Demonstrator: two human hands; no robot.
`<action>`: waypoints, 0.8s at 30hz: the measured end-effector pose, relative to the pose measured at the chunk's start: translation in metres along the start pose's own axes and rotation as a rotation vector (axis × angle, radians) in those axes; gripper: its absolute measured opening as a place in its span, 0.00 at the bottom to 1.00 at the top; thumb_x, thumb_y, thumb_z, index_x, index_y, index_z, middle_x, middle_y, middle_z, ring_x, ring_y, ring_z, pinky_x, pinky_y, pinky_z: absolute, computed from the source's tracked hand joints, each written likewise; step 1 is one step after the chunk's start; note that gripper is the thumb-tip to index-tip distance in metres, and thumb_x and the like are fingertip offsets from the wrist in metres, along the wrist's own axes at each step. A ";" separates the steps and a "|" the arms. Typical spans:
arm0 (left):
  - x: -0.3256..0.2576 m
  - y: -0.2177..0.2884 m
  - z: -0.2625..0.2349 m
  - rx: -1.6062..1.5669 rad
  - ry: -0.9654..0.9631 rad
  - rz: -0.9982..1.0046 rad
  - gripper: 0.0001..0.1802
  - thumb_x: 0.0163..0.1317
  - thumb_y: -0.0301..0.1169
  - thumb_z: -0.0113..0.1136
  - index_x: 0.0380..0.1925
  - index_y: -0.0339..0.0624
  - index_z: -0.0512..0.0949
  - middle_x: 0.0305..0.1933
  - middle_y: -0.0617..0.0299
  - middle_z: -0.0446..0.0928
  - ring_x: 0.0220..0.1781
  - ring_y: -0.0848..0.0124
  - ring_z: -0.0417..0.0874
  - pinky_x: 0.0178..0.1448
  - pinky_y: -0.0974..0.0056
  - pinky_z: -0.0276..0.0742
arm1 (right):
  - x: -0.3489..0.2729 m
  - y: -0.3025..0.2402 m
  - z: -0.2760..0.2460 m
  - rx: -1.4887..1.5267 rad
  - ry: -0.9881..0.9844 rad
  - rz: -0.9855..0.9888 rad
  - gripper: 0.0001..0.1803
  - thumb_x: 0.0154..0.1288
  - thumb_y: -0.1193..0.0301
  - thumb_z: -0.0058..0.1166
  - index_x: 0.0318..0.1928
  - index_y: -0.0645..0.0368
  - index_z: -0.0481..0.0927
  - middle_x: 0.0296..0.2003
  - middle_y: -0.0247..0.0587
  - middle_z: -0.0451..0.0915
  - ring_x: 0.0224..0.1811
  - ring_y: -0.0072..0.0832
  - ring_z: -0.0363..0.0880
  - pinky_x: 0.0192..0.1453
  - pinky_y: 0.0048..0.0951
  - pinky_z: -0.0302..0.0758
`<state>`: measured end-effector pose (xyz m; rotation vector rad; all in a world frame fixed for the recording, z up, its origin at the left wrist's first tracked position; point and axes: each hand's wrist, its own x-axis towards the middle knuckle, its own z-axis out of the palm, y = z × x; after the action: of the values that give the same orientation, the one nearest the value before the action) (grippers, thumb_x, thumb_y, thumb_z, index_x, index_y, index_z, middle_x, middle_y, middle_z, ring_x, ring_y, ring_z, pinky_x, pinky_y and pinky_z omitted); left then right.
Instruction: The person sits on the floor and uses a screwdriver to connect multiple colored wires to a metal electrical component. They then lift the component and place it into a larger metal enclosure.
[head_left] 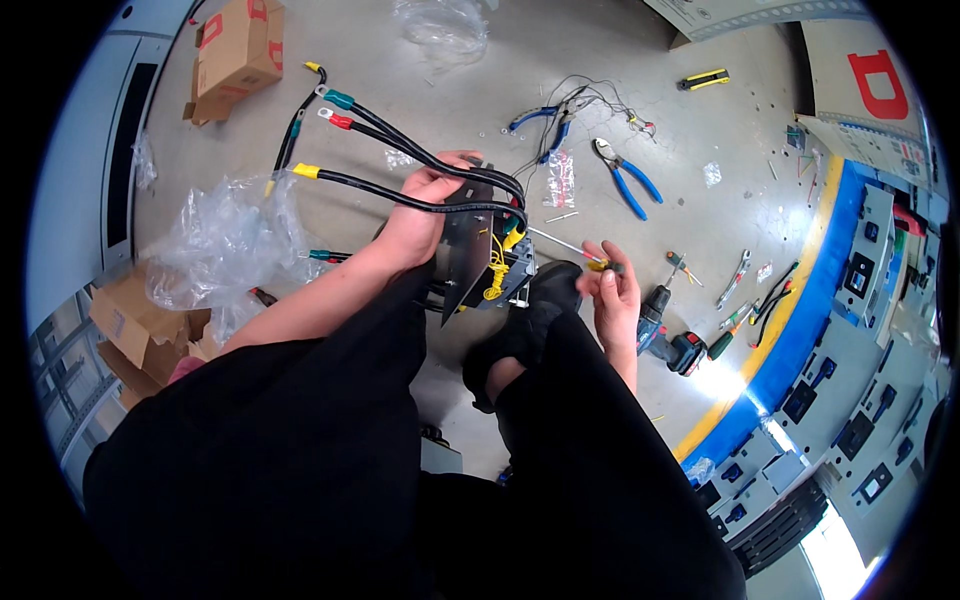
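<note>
My left hand (420,215) is closed on the far side of an electrical unit with a dark metal plate (466,255), under the thick cables. The unit's grey block (517,268) faces right and carries thin yellow wire (497,270). Several thick black cables (400,140) loop out of it to the left, their lugs sleeved green, red and yellow. Between the fingers of my right hand (612,300) is the handle of a screwdriver (565,244). Its shaft points left to the unit by the cable ends; whether the tip touches a screw is hidden.
Blue-handled cable cutters (628,180), blue pliers (556,130) and a yellow utility knife (704,79) lie on the floor ahead. A cordless drill (655,318) is right of my right hand. Plastic film (235,245) and cardboard boxes (240,55) are at left; cabinets (800,400) stand at right.
</note>
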<state>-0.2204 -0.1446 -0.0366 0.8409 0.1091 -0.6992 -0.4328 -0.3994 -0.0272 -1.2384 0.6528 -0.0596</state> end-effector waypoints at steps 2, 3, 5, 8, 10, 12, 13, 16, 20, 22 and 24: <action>-0.001 0.000 -0.001 0.001 0.013 -0.001 0.09 0.71 0.29 0.60 0.48 0.40 0.82 0.64 0.56 0.77 0.60 0.68 0.80 0.67 0.60 0.74 | -0.001 -0.007 -0.003 -0.131 0.062 0.092 0.29 0.84 0.60 0.47 0.74 0.65 0.63 0.45 0.54 0.86 0.29 0.24 0.78 0.34 0.24 0.73; -0.001 0.001 0.000 0.005 0.017 -0.005 0.09 0.71 0.29 0.60 0.48 0.40 0.82 0.64 0.57 0.77 0.59 0.68 0.81 0.67 0.60 0.74 | -0.002 -0.016 0.000 -0.197 0.095 0.137 0.28 0.83 0.61 0.47 0.73 0.65 0.64 0.38 0.52 0.87 0.24 0.22 0.76 0.30 0.23 0.71; -0.002 0.001 0.001 0.018 0.031 -0.002 0.11 0.72 0.30 0.60 0.50 0.39 0.82 0.62 0.58 0.78 0.58 0.69 0.81 0.66 0.61 0.75 | 0.000 -0.017 0.011 -0.112 0.196 0.090 0.25 0.83 0.64 0.43 0.72 0.62 0.66 0.26 0.47 0.84 0.19 0.22 0.72 0.26 0.23 0.67; -0.003 0.002 0.007 0.044 0.036 0.005 0.14 0.73 0.30 0.60 0.55 0.38 0.80 0.58 0.59 0.80 0.56 0.70 0.82 0.65 0.62 0.76 | 0.003 -0.004 -0.003 0.308 0.161 0.015 0.27 0.77 0.66 0.44 0.70 0.68 0.67 0.26 0.52 0.83 0.25 0.34 0.80 0.34 0.27 0.74; -0.007 0.006 0.007 0.059 0.050 0.000 0.16 0.74 0.31 0.59 0.58 0.36 0.79 0.55 0.59 0.81 0.55 0.71 0.82 0.64 0.63 0.77 | 0.008 -0.033 0.026 0.477 0.245 0.089 0.28 0.75 0.64 0.45 0.68 0.70 0.69 0.26 0.50 0.82 0.30 0.37 0.81 0.41 0.30 0.75; -0.007 0.007 0.005 0.054 0.055 -0.010 0.18 0.73 0.30 0.59 0.59 0.36 0.78 0.53 0.59 0.81 0.55 0.71 0.82 0.64 0.64 0.77 | 0.007 -0.034 0.030 0.430 0.215 0.092 0.28 0.78 0.60 0.46 0.65 0.72 0.72 0.27 0.46 0.82 0.33 0.36 0.83 0.45 0.29 0.75; -0.006 0.006 0.006 0.049 0.050 -0.018 0.18 0.73 0.30 0.59 0.60 0.35 0.78 0.53 0.59 0.81 0.55 0.71 0.82 0.64 0.64 0.77 | 0.005 -0.035 0.030 0.406 0.207 0.088 0.28 0.80 0.58 0.46 0.63 0.73 0.74 0.27 0.44 0.82 0.34 0.36 0.84 0.47 0.28 0.75; -0.004 0.007 0.010 0.066 0.035 -0.023 0.18 0.73 0.30 0.58 0.60 0.35 0.77 0.52 0.60 0.81 0.54 0.72 0.82 0.63 0.64 0.77 | 0.010 -0.004 -0.013 0.063 0.152 0.104 0.30 0.83 0.51 0.48 0.56 0.73 0.78 0.26 0.35 0.78 0.26 0.25 0.73 0.37 0.26 0.71; -0.011 0.009 0.006 0.072 0.036 -0.015 0.19 0.72 0.28 0.57 0.60 0.34 0.77 0.52 0.60 0.81 0.55 0.71 0.82 0.64 0.64 0.77 | 0.027 -0.014 0.006 0.026 0.350 0.281 0.28 0.83 0.54 0.49 0.55 0.73 0.79 0.25 0.34 0.74 0.23 0.22 0.65 0.30 0.27 0.64; -0.011 0.009 0.007 0.063 0.030 -0.016 0.19 0.71 0.27 0.57 0.60 0.33 0.76 0.52 0.59 0.81 0.55 0.71 0.82 0.64 0.64 0.77 | 0.030 -0.014 0.015 0.171 0.382 0.284 0.26 0.82 0.57 0.50 0.57 0.72 0.78 0.27 0.34 0.74 0.23 0.22 0.65 0.28 0.27 0.62; -0.010 0.010 0.004 0.040 -0.007 -0.043 0.18 0.70 0.27 0.57 0.57 0.33 0.78 0.56 0.57 0.80 0.57 0.69 0.82 0.65 0.63 0.77 | 0.028 -0.013 0.014 0.323 0.279 0.259 0.26 0.80 0.59 0.51 0.63 0.70 0.74 0.30 0.36 0.75 0.24 0.22 0.66 0.29 0.27 0.62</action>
<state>-0.2227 -0.1379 -0.0245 0.8766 0.1076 -0.7466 -0.3996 -0.4029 -0.0251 -0.8334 1.0001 -0.1192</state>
